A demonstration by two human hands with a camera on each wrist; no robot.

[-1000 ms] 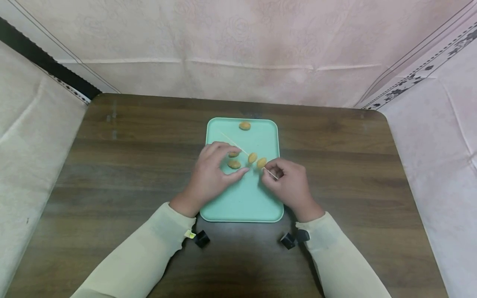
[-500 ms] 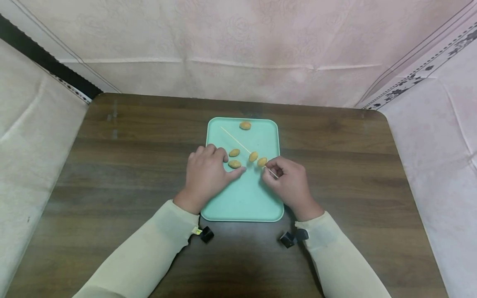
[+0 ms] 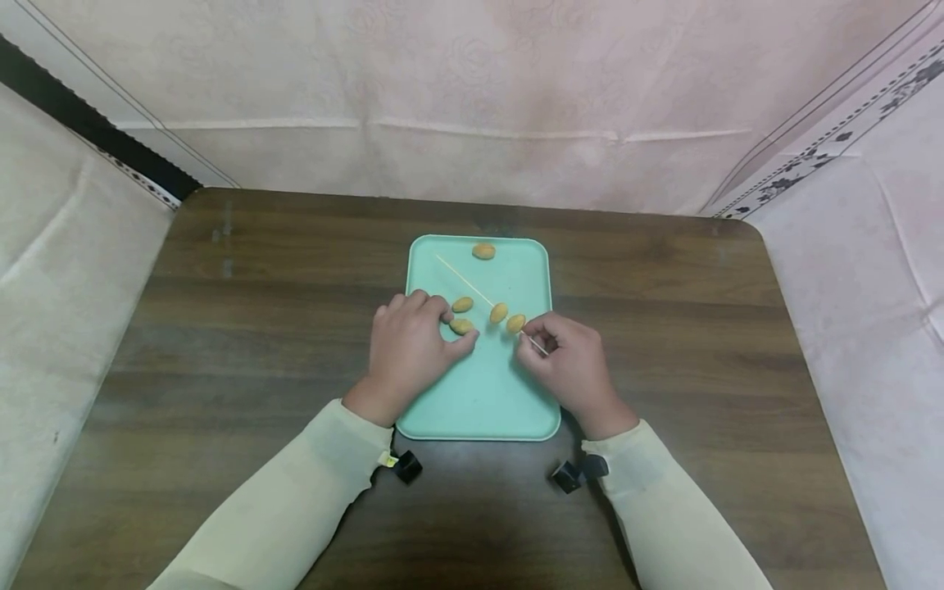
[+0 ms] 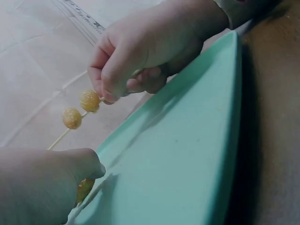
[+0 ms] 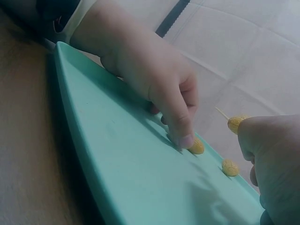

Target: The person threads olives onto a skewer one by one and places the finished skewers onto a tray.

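Two yellow-brown, wrinkled oval pieces, a left one (image 3: 498, 312) and a right one (image 3: 515, 324), are threaded on a thin skewer (image 3: 465, 281). My right hand (image 3: 564, 360) pinches the skewer's near end just behind them, above the mint-green tray (image 3: 487, 401). My left hand (image 3: 409, 348) is low over the tray's left side, thumb and index finger curled about a loose oval piece (image 3: 461, 326). In the right wrist view the thumb touches this piece (image 5: 198, 146), and the other fingers are partly hidden. Another loose piece (image 3: 462, 304) lies just beyond it.
One more oval piece (image 3: 483, 251) lies at the tray's far edge. The tray rests on a dark wooden table (image 3: 295, 262). Pale patterned cloth (image 3: 472, 98) hangs behind the table and at both sides.
My left hand has drawn back left from over the loose pieces, and its thumb and finger have closed in on the nearer one. The right hand and skewer stay nearly still.
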